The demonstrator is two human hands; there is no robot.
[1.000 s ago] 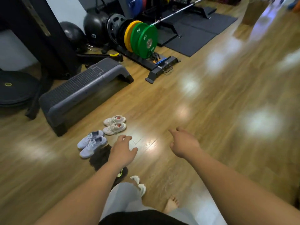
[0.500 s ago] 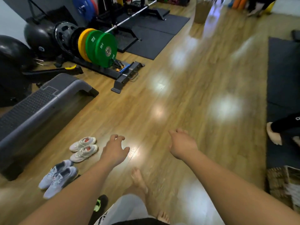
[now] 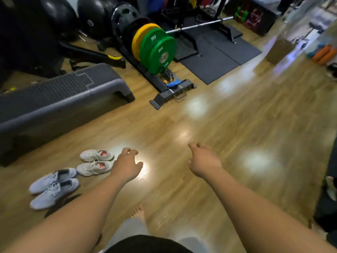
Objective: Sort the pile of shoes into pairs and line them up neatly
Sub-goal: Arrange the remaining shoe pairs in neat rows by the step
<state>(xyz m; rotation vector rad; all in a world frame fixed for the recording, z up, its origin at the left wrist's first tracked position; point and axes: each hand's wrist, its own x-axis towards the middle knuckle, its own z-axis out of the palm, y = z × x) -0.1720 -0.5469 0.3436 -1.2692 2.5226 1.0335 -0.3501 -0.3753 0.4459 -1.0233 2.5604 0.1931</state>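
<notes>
Two pairs of shoes stand side by side on the wooden floor at the lower left. The white pair with pink insoles (image 3: 95, 162) lies farther from me, the pale grey-blue pair (image 3: 53, 188) nearer. A dark shoe (image 3: 63, 204) shows partly behind my left forearm. My left hand (image 3: 126, 164) hovers just right of the white pair, fingers loosely apart, holding nothing. My right hand (image 3: 204, 161) hangs over bare floor, fingers loosely curled and empty.
A grey aerobic step (image 3: 54, 99) stands behind the shoes. Green and yellow weight plates (image 3: 155, 48) sit on a rack beyond it, with black mats (image 3: 215, 57) and a barbell behind. My bare foot (image 3: 138, 212) is on the floor below my hands. A dark mat edge (image 3: 328, 198) runs along the right.
The view swung right, then back left and closer to the floor. Both hands stayed empty and kept their pose. The shoe pairs did not move.
</notes>
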